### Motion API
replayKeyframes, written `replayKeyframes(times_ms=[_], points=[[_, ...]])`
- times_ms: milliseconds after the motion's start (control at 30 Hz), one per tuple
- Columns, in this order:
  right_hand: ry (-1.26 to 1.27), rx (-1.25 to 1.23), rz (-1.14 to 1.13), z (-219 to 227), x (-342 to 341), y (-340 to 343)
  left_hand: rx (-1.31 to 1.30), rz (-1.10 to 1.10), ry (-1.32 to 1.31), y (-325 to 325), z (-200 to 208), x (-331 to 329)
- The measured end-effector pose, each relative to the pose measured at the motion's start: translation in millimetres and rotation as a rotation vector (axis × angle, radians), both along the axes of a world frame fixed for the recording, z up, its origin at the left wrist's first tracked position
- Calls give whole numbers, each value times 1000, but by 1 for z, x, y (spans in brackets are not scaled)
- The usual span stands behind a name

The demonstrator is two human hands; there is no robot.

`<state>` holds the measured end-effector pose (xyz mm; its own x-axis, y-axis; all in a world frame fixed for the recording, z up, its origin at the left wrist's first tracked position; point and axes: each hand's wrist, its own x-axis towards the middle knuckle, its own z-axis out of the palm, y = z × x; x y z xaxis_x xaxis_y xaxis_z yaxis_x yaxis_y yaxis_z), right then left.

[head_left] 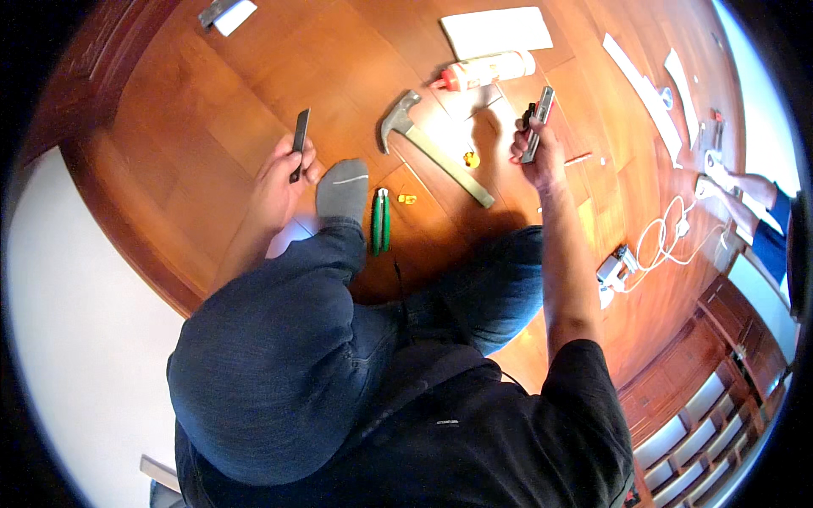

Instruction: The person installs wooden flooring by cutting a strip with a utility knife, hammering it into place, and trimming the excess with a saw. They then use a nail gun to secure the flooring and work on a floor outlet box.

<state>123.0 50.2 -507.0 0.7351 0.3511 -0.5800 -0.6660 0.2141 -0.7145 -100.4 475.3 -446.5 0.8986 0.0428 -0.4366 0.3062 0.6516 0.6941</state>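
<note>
My left hand (286, 173) pinches a dark, flat snap-off knife blade (301, 140) with a slanted tip, held upright above the floor. In my right hand (542, 152) is a silver and black utility knife handle (539, 127); the fingers wrap round it. Between the hands a claw hammer (440, 158) lies on the wooden floor, its head toward the upper left. Green-handled pliers (381, 222) rest beside my grey-socked foot (342, 188). Small yellow pieces (407, 200) lie near the pliers, and another yellow piece (471, 159) lies by the hammer handle.
Beyond the hammer lie a sealant tube (491, 70) with a red cap and a white slab (496, 32). White strips (644, 97), a power strip (616, 269) and a looped white cable (652, 241) are at right. Another person's limbs (754, 188) show at the far right edge.
</note>
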Motion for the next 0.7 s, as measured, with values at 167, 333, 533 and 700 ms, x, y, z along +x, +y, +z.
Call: replayKeyframes(times_ms=[167,333,533,700], points=[[293,649,87,67,-72,95,-99,-49,-99,-7,0,23],[383,733,125,89,-102,141,211,-125,-161,-17,7,49],[204,259,357,85,-125,168,474,-82,-224,-43,3,59],[70,-132,505,86,-150,179,260,-320,-99,-48,0,43]])
